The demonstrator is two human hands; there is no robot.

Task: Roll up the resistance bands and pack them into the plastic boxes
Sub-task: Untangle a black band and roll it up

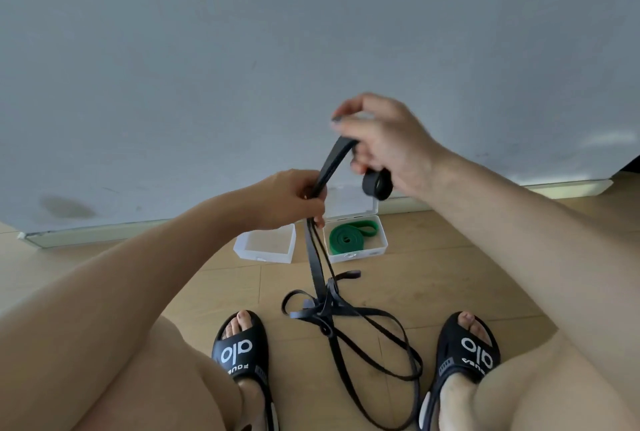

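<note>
matt rubbery black band [313, 257], translucent plastic boxes [265, 246] (smooth), pale wood-look floor [433, 257].

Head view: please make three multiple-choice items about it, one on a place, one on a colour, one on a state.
1. Where does the green band lie?
A. in the right box
B. on the floor between the feet
C. in the left hand

2. What colour is the band held by both hands?
A. red
B. black
C. yellow

3. In what state is the left box?
A. lid shut
B. open, no band inside
C. open, holding a green band

Key: 1 A, the green roll sits inside the right box. 2 B, the black band runs from the left hand to the right hand. 3 B, its inside shows no band.
</note>
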